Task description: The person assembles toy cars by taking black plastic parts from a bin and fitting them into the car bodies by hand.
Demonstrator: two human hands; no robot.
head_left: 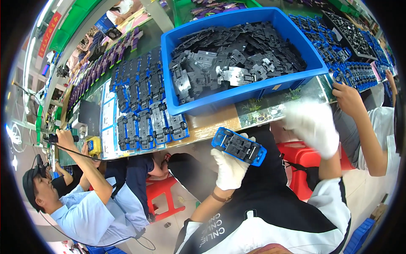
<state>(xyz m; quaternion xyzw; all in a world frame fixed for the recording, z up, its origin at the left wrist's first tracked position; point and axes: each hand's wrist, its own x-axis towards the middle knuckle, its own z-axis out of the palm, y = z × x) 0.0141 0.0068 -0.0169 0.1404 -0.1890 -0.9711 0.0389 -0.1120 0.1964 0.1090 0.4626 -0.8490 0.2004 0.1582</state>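
My left hand [230, 168], in a white glove, is closed around a blue toy car [238, 146]. The car lies upside down, its black chassis facing up, in front of the table edge. My right hand [313, 127], also gloved in white, is raised at the right near the table edge and smeared by motion, so its fingers cannot be made out. Beyond both hands stands a big blue bin [249, 88] heaped with black plastic chassis plates [237, 57]. Left of the bin, overturned blue cars with black undersides [146, 125] sit in close rows on the table.
More blue car bodies [359, 76] and a black tray of small parts [349, 34] lie at the right, by a co-worker's hand [347, 98]. At the left, another co-worker [91, 207] holds a tool by a yellow piece [94, 146]. Red stools [165, 197] stand below.
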